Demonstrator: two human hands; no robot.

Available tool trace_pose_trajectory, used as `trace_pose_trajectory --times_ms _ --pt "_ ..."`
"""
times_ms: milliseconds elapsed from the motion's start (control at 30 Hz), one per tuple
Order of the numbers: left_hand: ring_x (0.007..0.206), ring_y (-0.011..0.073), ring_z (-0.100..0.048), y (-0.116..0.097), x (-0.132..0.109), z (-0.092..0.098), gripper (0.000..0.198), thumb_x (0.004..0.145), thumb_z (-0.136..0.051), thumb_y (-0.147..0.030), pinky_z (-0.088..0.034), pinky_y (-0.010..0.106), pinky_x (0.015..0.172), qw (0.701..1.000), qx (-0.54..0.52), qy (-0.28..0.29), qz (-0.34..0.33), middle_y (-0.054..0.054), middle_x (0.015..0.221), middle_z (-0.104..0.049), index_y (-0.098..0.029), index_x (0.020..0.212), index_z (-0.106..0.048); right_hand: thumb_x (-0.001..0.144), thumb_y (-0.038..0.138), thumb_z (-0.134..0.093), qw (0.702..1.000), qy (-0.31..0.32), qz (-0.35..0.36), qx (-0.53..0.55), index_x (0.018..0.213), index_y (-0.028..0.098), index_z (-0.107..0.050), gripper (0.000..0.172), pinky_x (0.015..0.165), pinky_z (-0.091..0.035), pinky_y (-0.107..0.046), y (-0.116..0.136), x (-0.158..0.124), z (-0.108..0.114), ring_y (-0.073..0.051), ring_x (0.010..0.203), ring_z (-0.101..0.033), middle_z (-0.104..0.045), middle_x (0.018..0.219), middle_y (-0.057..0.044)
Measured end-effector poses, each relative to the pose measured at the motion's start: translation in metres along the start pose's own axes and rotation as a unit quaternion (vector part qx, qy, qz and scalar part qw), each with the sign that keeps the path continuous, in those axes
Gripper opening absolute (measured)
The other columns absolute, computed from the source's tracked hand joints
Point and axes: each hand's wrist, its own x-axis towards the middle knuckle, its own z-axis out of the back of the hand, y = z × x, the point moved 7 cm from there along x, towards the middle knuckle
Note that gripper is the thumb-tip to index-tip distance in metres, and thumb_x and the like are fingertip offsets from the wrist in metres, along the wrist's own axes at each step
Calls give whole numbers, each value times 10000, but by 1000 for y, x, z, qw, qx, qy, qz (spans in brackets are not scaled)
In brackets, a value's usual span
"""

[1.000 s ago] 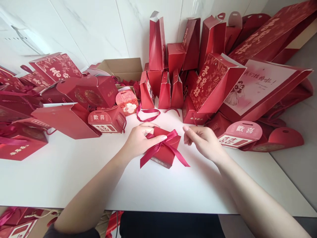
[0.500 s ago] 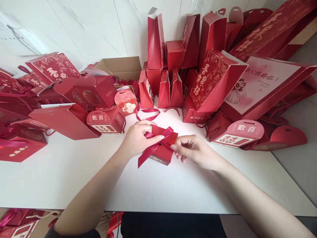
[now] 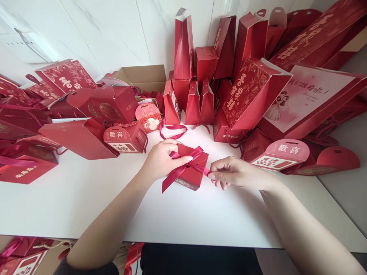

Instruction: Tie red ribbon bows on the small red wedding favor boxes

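A small red gift box [image 3: 187, 181] lies on the white table in front of me, with a dark pink ribbon [image 3: 171, 181] tied in a bow on its top. My left hand [image 3: 163, 158] closes round the box's left side, its thumb pressing the ribbon near the knot. To the right of the box, my right hand [image 3: 232, 173] pinches one end of the ribbon between thumb and fingers and holds it taut. The other ribbon tail hangs over the box's front left. Fingers of my left hand behind the bow are partly hidden.
Red gift boxes crowd the left [image 3: 83, 139] and right [image 3: 243, 95] of the white table [image 3: 200, 225]. Behind stands an open cardboard box [image 3: 146, 76] with red items inside. A loose loop of ribbon [image 3: 174, 134] lies just beyond my left hand. Below the front edge are more boxes [image 3: 24, 259].
My right hand has moved right, away from the box, drawing the ribbon end out straight. My left hand keeps its place on the box. The whole view has shifted slightly.
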Motion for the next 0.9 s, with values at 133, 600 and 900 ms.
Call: trace_pose_trajectory --times_ms 133,600,900 --pt "922 201 -636 11 4 -4 360 763 -710 -464 -501 343 800 987 -136 81 28 51 1054 -658 -179 721 -494 862 454 -648 999 45 16 -19 871 166 -667 289 670 -441 -261 -13 10 -7 -150 727 -570 -638 810 -15" --pt "1169 316 -603 49 8 -21 923 590 -858 -286 -538 399 927 946 -131 280 -93 111 1232 -641 -218 1390 -404 805 357 -707 998 -39 42 -22 1137 223 -534 398 716 -492 -297 -27 21 5 -182 825 -600 -621 999 -39" --pt "1366 307 -422 49 24 13 911 636 -811 -229 -418 454 1108 973 19 -95 -209 161 1460 -407 -228 1408 -328 857 297 -634 950 -254 74 -166 1532 320 -81 873 701 -562 -365 -29 29 14 -170 723 -639 -592 1123 -66"
